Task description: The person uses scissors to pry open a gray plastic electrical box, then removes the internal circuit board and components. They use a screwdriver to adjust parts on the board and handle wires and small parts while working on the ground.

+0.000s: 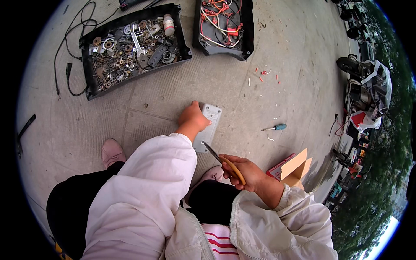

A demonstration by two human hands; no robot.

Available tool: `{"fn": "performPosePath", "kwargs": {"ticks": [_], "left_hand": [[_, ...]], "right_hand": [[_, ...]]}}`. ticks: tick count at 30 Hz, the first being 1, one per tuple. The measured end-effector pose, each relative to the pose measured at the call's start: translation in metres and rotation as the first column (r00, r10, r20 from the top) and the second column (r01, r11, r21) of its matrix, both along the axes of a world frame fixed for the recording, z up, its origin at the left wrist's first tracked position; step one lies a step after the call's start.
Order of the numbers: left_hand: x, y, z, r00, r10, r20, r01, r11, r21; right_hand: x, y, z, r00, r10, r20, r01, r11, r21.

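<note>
A flat light-grey box point(212, 113) with screws at its corners rests on the concrete between my feet and the trays. My left hand point(193, 118) is closed round its far left side, the thumb lying across the top face. In my right hand point(243, 172) is a pair of scissors point(234, 169) with orange-yellow handles, my fingers wrapped round them. The closed blades slant to the upper left, and their tip is at the near end of the box, by a corner screw. Whether the tip touches the screw I cannot tell.
A black tray point(82, 65) full of nuts, bolts and a wrench lies far left, beside a black housing with wires point(250, 26). A blue-handled screwdriver point(281, 127), wire scraps and an open cardboard box point(296, 167) lie right. Black cables point(69, 39) trail left; motorbikes point(368, 82) stand far right.
</note>
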State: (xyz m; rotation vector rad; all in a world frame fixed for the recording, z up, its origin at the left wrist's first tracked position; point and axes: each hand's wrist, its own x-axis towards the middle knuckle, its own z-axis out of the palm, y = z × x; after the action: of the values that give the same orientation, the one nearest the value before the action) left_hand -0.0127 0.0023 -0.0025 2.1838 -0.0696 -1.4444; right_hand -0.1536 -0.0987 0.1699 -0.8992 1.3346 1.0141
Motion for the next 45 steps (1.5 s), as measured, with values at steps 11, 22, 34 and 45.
{"fn": "performPosePath", "kwargs": {"ticks": [11, 22, 34, 45], "left_hand": [[-0.002, -0.001, -0.001, 0.998, 0.056, 0.012, -0.056, 0.998, -0.017], [-0.003, -0.001, 0.001, 0.999, 0.051, 0.011, -0.051, 0.998, -0.023], [0.006, 0.001, 0.003, 1.000, -0.001, -0.024, 0.001, 1.000, 0.013], [-0.010, 0.000, -0.031, 0.996, 0.068, 0.061, -0.064, 0.996, -0.069]], "right_hand": [[-0.002, -0.003, -0.001, 1.000, -0.009, 0.011, 0.009, 1.000, -0.002], [-0.003, -0.001, -0.001, 1.000, 0.015, 0.013, -0.015, 1.000, -0.015], [-0.018, 0.000, -0.023, 0.751, 0.615, 0.241, -0.550, 0.784, -0.286], [0.028, 0.015, -0.020, -0.893, 0.091, -0.441, 0.204, -0.791, -0.577]]}}
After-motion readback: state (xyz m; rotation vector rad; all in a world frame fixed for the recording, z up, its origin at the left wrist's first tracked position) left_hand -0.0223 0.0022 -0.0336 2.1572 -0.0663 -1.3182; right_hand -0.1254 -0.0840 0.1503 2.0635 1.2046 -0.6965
